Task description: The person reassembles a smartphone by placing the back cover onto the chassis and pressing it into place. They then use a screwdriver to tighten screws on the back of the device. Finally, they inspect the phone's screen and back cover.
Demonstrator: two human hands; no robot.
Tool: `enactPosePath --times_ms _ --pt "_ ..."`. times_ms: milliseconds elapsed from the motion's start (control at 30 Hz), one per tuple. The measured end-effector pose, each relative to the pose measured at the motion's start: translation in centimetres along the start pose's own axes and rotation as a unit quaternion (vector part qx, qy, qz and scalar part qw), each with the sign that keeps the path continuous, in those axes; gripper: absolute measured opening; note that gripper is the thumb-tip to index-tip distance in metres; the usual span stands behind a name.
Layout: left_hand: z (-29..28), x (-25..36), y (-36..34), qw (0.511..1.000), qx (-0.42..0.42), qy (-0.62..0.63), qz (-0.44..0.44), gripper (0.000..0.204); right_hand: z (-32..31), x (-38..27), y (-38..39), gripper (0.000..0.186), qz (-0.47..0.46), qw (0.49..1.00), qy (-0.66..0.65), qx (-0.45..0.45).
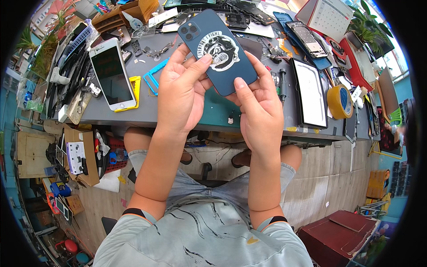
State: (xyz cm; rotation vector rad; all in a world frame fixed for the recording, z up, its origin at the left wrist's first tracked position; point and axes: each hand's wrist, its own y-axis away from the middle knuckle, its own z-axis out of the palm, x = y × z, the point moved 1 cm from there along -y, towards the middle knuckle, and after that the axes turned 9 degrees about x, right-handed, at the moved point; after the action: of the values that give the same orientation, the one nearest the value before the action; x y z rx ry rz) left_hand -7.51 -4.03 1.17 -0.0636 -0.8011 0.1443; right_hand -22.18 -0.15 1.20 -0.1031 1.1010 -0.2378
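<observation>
Above the workbench I hold up a dark blue smartphone, its back turned to me. A camera bump sits at its upper left, and a black and white dog sticker covers its middle. My left hand grips the phone's left edge, thumb lying across the back. At the lower right corner my right hand pinches it, thumb on the back and fingers behind. The screen side is hidden. Left of my hands, a white smartphone with a dark screen leans on a yellow stand. Between them lies a light blue frame.
A white phone box, a roll of yellow tape and a screwdriver lie at right. Opened phones and loose parts crowd the back. A desk calendar stands far right. On the floor are a cardboard box and a dark red case.
</observation>
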Motion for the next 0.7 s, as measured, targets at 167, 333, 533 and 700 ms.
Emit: enactPosePath --times_ms 167,333,533,700 --pt "-0.01 0.02 0.04 1.0 0.0 0.0 0.001 0.041 -0.13 0.18 -0.07 0.053 -0.002 1.0 0.004 0.001" --pt "-0.01 0.0 0.02 1.0 0.0 -0.004 0.0 0.04 -0.05 0.03 -0.05 0.052 0.005 1.0 0.001 -0.001" --pt "-0.1 -0.01 -0.02 1.0 0.0 -0.004 0.003 0.039 0.03 0.0 0.01 0.052 0.007 1.0 -0.008 -0.003" --pt "-0.02 -0.04 0.06 1.0 -0.001 0.003 0.001 0.037 0.07 0.2 0.05 0.053 -0.01 1.0 0.005 0.001"
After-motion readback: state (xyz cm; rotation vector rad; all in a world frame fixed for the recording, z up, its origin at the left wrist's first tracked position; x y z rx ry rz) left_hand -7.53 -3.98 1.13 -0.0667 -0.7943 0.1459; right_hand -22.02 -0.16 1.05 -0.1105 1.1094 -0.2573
